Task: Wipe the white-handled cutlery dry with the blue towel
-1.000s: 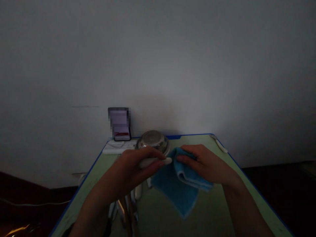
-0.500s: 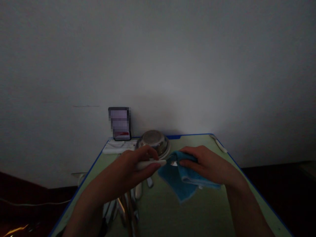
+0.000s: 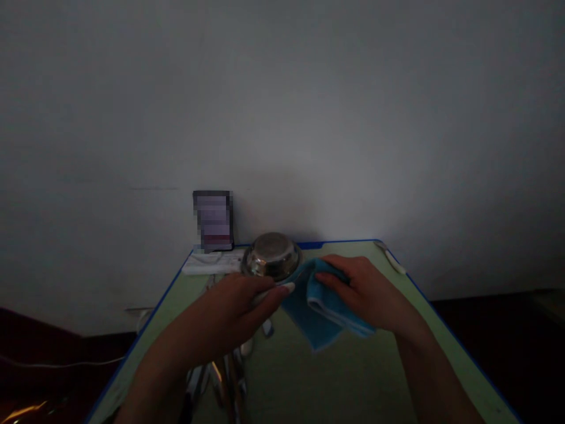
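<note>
My left hand is closed around a white-handled utensil, its pale handle pointing right between thumb and fingers. The utensil's far end is hidden by the cloth, so its kind does not show. A blue cloth is pinched in my right hand, folded over at the top with one corner hanging down. Both hands are raised above the table, close to each other. Just behind them an upturned metal bowl stands at the table's back.
Several utensils lie on the green table below my left forearm. One with a white handle lies at the back right edge. A dark-framed screen leans on the wall, behind a white packet.
My right hand and the cloth have shifted slightly left and up. The shiny metal that showed at the cloth is now covered. My left hand has tightened closer over the handle.
</note>
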`<state>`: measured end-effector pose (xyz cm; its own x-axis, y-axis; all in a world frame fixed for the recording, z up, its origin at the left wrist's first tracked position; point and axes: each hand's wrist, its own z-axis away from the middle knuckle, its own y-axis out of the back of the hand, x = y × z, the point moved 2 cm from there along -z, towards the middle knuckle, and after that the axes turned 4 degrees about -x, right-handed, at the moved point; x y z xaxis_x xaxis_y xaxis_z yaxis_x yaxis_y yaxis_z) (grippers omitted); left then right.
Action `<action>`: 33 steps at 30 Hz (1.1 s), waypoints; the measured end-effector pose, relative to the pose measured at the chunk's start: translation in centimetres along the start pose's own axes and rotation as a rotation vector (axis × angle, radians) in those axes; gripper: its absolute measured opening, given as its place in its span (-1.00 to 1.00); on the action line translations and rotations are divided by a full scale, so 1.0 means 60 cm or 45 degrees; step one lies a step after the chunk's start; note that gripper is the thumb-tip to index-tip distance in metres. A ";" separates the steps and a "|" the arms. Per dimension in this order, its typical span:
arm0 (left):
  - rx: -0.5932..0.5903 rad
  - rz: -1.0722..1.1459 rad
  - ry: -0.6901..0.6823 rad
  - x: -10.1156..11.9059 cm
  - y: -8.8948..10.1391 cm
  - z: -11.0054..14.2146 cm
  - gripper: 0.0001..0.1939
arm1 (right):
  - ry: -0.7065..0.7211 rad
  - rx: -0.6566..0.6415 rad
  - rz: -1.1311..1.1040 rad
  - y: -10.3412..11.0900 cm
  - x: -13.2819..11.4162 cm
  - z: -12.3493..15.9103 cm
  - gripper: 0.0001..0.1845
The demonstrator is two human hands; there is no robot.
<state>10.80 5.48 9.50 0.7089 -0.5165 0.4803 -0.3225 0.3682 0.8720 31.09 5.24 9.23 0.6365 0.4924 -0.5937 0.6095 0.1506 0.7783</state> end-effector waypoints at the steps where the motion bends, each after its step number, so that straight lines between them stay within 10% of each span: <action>1: 0.001 0.003 -0.001 -0.001 0.003 0.003 -0.55 | 0.013 -0.042 -0.023 0.002 -0.001 0.002 -0.80; 33: 0.050 -0.025 -0.028 -0.003 0.005 0.010 -0.67 | 0.060 -0.028 -0.106 0.023 -0.001 0.016 -0.74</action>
<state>10.22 5.23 9.76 0.7016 -0.5404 0.4644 -0.3330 0.3276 0.8842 32.33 4.56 10.13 0.5609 0.5171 -0.6465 0.6486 0.2108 0.7314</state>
